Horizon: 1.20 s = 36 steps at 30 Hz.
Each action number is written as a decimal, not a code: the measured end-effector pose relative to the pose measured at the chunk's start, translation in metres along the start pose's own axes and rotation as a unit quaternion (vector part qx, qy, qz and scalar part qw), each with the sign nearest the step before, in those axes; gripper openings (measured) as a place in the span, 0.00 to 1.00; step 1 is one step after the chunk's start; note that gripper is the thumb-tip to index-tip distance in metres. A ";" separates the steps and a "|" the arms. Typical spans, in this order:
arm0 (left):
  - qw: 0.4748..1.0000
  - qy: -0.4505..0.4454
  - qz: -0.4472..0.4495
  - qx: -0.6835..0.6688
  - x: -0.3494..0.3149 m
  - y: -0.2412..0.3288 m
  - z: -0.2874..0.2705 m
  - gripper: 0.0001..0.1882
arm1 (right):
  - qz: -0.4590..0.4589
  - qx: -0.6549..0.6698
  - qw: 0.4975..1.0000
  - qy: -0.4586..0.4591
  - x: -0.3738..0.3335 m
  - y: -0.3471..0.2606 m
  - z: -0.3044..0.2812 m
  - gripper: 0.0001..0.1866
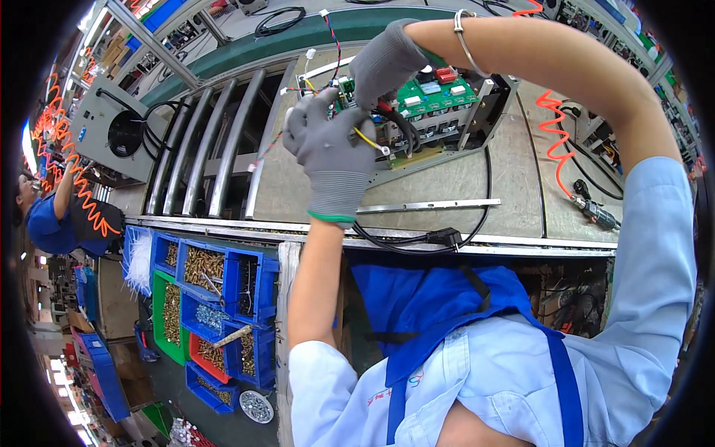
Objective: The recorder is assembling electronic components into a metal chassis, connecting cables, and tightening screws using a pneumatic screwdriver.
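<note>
Both my hands wear grey knitted gloves and work at the left end of an open metal chassis [477, 138] on the bench. Inside it is a green circuit board [439, 93] with connectors and metal parts. My left hand [331, 145] has its fingers curled around a yellow wire [370, 141], whose ring-ended tip sticks out beside the palm. Reaching over from the far side, my right hand [386, 65] points down with its fingers pressed together; what they pinch is hidden. Thick black cables [402, 123] lie just below it. Thin red and black wires [335, 45] rise behind my hands.
A metal strip [432, 205] and a black power plug [445, 238] lie along the near bench edge. Rollers [201, 149] and a grey box with a round black opening [123, 134] are left. Screw bins [201, 268] stand below. A screwdriver tool [596, 214] on a coiled orange hose lies right.
</note>
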<state>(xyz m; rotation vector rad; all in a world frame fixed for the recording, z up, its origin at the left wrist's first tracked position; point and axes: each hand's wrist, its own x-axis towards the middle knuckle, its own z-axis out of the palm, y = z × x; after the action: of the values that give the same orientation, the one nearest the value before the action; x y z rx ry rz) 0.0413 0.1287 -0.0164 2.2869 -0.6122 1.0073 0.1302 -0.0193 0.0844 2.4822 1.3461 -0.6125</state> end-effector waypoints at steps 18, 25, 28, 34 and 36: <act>0.999 0.037 0.016 -0.029 -0.016 -0.008 0.013 0.07 | 0.220 0.182 0.955 -0.084 -0.006 -0.035 -0.025 0.18; 0.997 0.036 0.020 -0.071 -0.023 -0.012 0.012 0.07 | 0.292 0.115 0.909 -0.276 0.033 -0.027 -0.031 0.17; 0.998 0.043 0.009 -0.036 -0.027 -0.004 0.005 0.08 | 0.315 0.159 0.881 -0.315 0.041 -0.017 -0.030 0.16; 0.946 0.102 -0.078 -0.298 -0.065 0.049 0.013 0.10 | 0.360 0.234 0.815 -0.389 0.046 -0.004 -0.035 0.15; 0.912 0.062 -0.169 -0.370 -0.062 0.059 0.020 0.11 | 0.372 0.252 0.811 -0.374 0.042 -0.008 -0.037 0.14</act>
<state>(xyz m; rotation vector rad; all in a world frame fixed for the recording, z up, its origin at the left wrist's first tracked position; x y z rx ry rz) -0.0219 0.0834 -0.0577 1.5671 -0.4225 0.5994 0.1531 0.0315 0.0970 2.3608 -0.1213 -1.6161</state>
